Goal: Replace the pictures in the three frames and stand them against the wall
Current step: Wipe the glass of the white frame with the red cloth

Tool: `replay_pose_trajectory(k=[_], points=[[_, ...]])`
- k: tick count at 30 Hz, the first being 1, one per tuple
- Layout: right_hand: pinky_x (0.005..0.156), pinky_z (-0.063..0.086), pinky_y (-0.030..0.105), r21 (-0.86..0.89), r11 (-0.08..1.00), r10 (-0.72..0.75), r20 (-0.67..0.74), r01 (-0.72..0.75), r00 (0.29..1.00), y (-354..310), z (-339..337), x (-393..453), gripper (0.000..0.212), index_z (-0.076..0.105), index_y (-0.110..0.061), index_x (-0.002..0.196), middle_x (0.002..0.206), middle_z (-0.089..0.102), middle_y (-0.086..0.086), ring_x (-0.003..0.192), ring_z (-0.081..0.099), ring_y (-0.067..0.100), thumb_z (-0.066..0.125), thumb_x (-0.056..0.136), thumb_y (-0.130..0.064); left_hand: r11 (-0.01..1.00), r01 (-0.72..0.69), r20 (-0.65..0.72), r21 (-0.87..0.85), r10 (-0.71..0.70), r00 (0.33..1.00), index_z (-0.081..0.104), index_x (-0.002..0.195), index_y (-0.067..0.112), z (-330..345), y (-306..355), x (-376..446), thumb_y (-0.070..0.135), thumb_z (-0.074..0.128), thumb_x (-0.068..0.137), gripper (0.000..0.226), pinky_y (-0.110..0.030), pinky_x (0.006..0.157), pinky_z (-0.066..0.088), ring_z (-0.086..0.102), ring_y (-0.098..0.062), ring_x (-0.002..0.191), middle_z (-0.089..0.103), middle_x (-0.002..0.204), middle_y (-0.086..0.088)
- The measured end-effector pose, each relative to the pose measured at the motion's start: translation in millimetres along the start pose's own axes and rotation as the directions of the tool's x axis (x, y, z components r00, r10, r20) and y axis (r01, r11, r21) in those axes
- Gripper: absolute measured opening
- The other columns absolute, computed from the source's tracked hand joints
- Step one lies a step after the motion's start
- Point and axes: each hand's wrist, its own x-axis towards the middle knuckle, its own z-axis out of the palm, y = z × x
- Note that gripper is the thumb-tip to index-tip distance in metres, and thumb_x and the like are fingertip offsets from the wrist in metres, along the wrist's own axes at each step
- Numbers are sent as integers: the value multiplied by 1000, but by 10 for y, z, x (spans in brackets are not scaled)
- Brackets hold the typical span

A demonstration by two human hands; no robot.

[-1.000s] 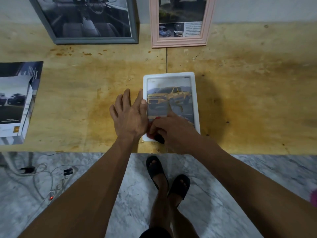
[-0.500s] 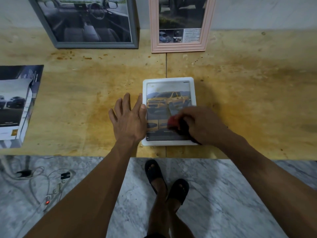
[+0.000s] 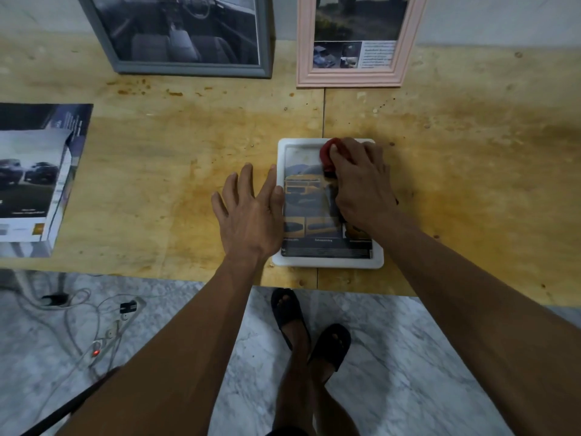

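Your flat frame [image 3: 327, 262] lies at table [image 3: 157, 184] front edge; two frames [image 3: 188, 67] behind against wall, brochures [image 3: 34, 180] far left.

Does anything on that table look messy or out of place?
Mostly the table itself: brownish stains and dark specks are scattered over the wood. The white frame still lies flat while the grey frame and pink frame lean against the wall. Nothing looks spilled or broken.

White frame [image 3: 327, 262] flat at centre, yellow truck picture [image 3: 306, 196] inside. Red object [image 3: 327, 152] at its 1 o'clock. Grey frame [image 3: 188, 69] at 11, pink frame [image 3: 350, 78] at 12. Stained yellow-brown table [image 3: 157, 171]. Grey-veined white marble floor [image 3: 393, 357] at 6, black sandals [image 3: 331, 344].
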Motion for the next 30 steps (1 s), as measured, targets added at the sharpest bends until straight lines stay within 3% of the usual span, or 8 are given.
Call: replay_pose_trajectory(k=[4,9,14,17,25,28,30], points=[[97,40,54,114,987,-113,-16,114,994,27,-22,25,45,57,-6,131,141,49,12,124,40,38,54,86,-6,1000,4,2,-10,-4,1000,25,154,41,12,9,0,50,15,106,50,-59,118,3,4,-31,151,14,165,-3],[96,44,47,184,961,-208,-15,208,978,-18,-10,-127,42,62,-11,128,138,55,5,118,45,29,59,87,-2,1000,10,-1,-10,-10,1000,22,154,42,-2,22,0,50,12,106,50,-59,119,3,4,-29,151,14,164,-3],[88,48,42,278,912,-297,-57,301,953,-110,92,-451,29,69,-5,113,124,64,9,108,54,32,61,84,-3,1000,8,-11,0,-8,1000,22,154,42,-2,33,-6,50,12,106,50,-59,118,5,6,-29,150,16,164,-2],[86,51,42,303,898,-328,-18,318,944,-157,96,-591,35,71,-7,110,120,67,8,105,56,30,68,78,6,1000,9,-18,2,-9,1000,23,154,41,-5,32,-5,49,14,106,50,-58,118,6,7,-29,150,17,163,-2],[87,47,35,438,869,-351,211,233,913,-122,-172,-764,30,71,-12,110,112,68,4,100,57,23,53,90,0,1000,8,-41,5,-7,999,28,154,40,12,32,-7,48,16,106,49,-59,117,10,11,-30,149,20,163,-3],[76,44,21,451,889,-248,343,72,906,8,-358,-718,26,67,-22,112,113,65,-2,97,54,9,51,96,-9,1000,7,-43,-1,-7,999,28,154,40,7,29,-6,48,16,106,50,-59,118,9,10,-30,149,20,163,-3],[70,38,13,449,893,-151,334,-16,930,148,-492,-599,23,64,-25,112,110,62,-6,95,53,7,52,97,-12,1000,11,-39,-3,-11,999,27,154,40,5,23,-2,49,15,106,50,-58,118,7,9,-29,150,19,163,-3]])
